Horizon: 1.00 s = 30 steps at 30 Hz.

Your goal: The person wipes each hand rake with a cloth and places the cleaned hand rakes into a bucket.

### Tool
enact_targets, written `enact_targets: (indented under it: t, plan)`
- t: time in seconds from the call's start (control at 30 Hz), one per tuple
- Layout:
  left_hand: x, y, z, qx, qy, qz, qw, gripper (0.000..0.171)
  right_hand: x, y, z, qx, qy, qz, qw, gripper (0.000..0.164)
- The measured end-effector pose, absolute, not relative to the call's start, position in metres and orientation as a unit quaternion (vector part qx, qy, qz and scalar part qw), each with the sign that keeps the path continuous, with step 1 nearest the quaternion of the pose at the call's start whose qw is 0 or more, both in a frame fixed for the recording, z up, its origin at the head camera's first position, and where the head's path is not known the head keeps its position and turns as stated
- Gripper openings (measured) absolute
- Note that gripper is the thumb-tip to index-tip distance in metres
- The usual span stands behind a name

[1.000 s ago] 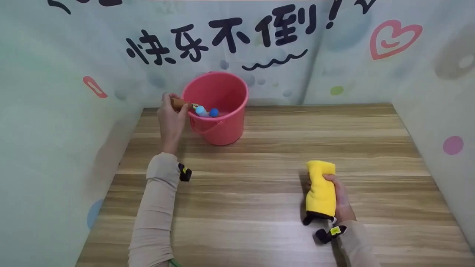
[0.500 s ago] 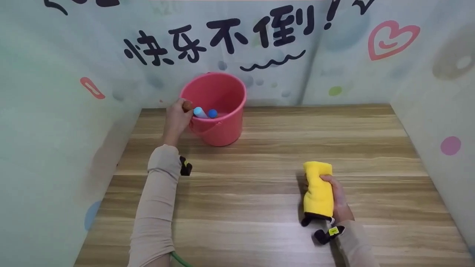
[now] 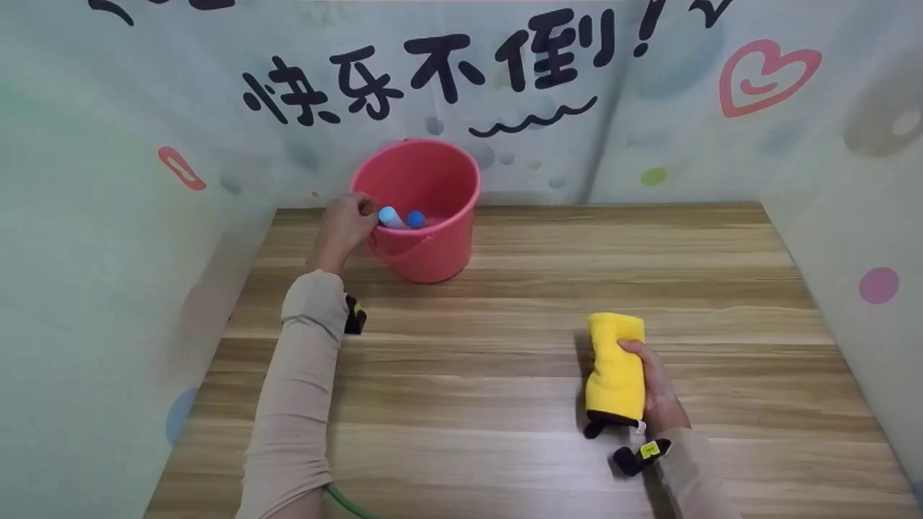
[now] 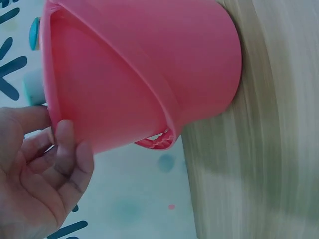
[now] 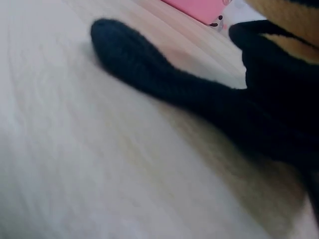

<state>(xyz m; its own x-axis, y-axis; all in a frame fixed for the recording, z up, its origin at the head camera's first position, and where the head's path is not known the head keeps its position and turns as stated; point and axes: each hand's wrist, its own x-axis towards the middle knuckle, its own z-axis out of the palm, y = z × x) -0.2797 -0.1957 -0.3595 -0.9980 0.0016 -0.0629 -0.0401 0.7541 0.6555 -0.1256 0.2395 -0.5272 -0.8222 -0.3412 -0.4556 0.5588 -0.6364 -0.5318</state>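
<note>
A pink bucket [image 3: 433, 252] stands against the back wall. My left hand [image 3: 347, 225] is at its left rim in the head view. In the left wrist view the left hand [image 4: 42, 169] pinches that rim, thumb on one side and curled fingers on the other. A light-blue-topped stick [image 3: 389, 217] and a blue round end [image 3: 416, 219] show inside the bucket. At the front right, my right hand [image 3: 657, 389] grips a yellow plush toy [image 3: 616, 367] with black trim. Its dark fuzzy limb [image 5: 149, 69] fills the right wrist view; the right hand is out of sight there.
The wood-grain table [image 3: 490, 404] is bounded by printed cloth walls at the back and sides. A green cord [image 3: 350, 502] runs by the left forearm. Small black cameras [image 3: 638, 458] sit at both wrists.
A brown-handled thing in my left hand has gone down at the bucket's left rim and out of sight. The left hand now pinches the rim. The right hand stays in place with the plush toy.
</note>
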Motion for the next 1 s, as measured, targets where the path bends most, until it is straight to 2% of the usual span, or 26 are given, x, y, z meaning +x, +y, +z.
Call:
enact_targets:
  t: [0.17, 0.27, 0.37, 0.53, 0.6, 0.67, 0.7, 0.8, 0.9, 1.0]
  plan:
    - [-0.273, -0.204, -0.358, 0.004, 0.925, 0.377, 0.052, 0.034, -0.129, 0.237, -0.523, 0.184, 0.374, -0.865, 0.279, 0.024]
    - [-0.267, -0.206, -0.359, 0.018, 0.916, 0.399, 0.032, 0.037, -0.136, 0.235, -0.519, 0.192, 0.444, -0.826, 0.289, 0.034]
    - [-0.255, -0.201, -0.363, 0.039, 0.921, 0.386, -0.031, 0.039, -0.146, 0.236, -0.512, 0.182, 0.561, -0.762, 0.265, 0.052]
    - [-0.226, -0.175, -0.38, 0.086, 0.92, 0.33, -0.192, 0.036, -0.165, 0.246, -0.499, 0.107, 0.759, -0.608, 0.204, 0.081]
    - [-0.215, -0.161, -0.391, 0.127, 0.914, 0.3, -0.241, 0.035, -0.172, 0.25, -0.494, 0.057, 0.812, -0.551, 0.181, 0.085]
    - [-0.205, -0.147, -0.402, 0.177, 0.91, 0.267, -0.262, 0.035, -0.177, 0.253, -0.488, 0.011, 0.86, -0.485, 0.158, 0.085]
    - [-0.201, -0.14, -0.409, 0.202, 0.909, 0.25, -0.265, 0.036, -0.179, 0.254, -0.485, -0.016, 0.885, -0.444, 0.138, 0.08]
    - [-0.189, -0.122, -0.426, 0.255, 0.913, 0.196, -0.249, 0.04, -0.18, 0.251, -0.479, -0.071, 0.955, -0.287, 0.033, 0.067]
    - [-0.181, -0.107, -0.441, 0.278, 0.928, 0.14, -0.204, 0.047, -0.178, 0.24, -0.474, -0.098, 0.981, -0.151, -0.074, 0.058]
    - [-0.177, -0.095, -0.455, 0.289, 0.941, 0.09, -0.151, 0.057, -0.173, 0.223, -0.472, -0.155, 0.973, -0.104, -0.137, 0.06]
